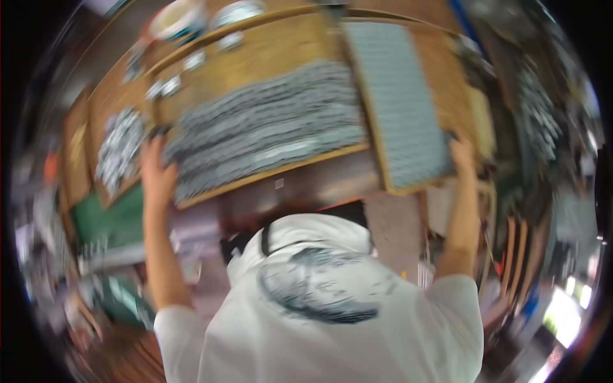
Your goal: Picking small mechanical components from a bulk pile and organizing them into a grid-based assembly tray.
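My left hand (158,169) is at the left edge of a wooden tray (281,41), its fingers closed around something small and dark that the blur hides. Rows of grey metal parts (268,121) fill the near part of that tray. Over on the right, my right hand (462,153) is at the side of a narrower wooden tray (397,190). Its fingers are closed too, with a dark bit at their tips that I cannot make out. Tightly packed grey pieces (405,96) cover this narrower tray.
A loose heap of shiny metal parts (121,143) lies left of my left hand. Several small silvery pieces (194,60) line the wide tray's left edge. A pale tub (177,20) stands at the far left, and a green surface (108,214) is at the near left.
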Tool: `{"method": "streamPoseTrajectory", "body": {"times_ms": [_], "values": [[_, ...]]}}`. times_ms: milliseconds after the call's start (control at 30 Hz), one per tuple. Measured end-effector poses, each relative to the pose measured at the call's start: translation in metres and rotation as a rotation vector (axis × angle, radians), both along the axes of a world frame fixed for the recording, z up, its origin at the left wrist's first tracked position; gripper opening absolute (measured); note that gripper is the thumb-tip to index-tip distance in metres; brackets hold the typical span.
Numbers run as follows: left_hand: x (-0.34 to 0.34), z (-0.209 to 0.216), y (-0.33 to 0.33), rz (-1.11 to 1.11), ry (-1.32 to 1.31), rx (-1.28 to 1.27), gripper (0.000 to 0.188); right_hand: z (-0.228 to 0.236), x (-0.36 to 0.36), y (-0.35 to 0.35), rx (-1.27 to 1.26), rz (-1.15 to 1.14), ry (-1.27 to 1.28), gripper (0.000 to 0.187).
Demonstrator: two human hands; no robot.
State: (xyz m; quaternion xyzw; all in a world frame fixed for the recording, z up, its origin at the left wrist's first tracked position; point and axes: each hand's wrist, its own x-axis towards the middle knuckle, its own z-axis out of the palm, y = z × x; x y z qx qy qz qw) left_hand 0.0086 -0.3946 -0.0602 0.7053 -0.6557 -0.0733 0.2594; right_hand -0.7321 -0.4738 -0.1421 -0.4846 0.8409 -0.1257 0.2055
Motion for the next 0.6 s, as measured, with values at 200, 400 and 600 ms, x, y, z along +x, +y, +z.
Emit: {"method": "streamPoseTrajectory", "body": {"times_ms": [200, 400, 600], "values": [[0.040, -0.004, 0.097, 0.647, -0.009, -0.049, 0.039, 0.005, -0.028, -0.004, -0.015, -0.055, -0.457, 0.053], [0.061, -0.026, 0.140, 1.019, -0.107, 0.465, 0.044, -0.007, -0.034, -0.011, -0.201, -0.037, -0.393, 0.039], [0.107, -0.097, 0.172, 1.007, 0.226, 0.249, 0.047, 0.054, 0.059, -0.012, -0.512, -0.270, -0.921, 0.034]]}}
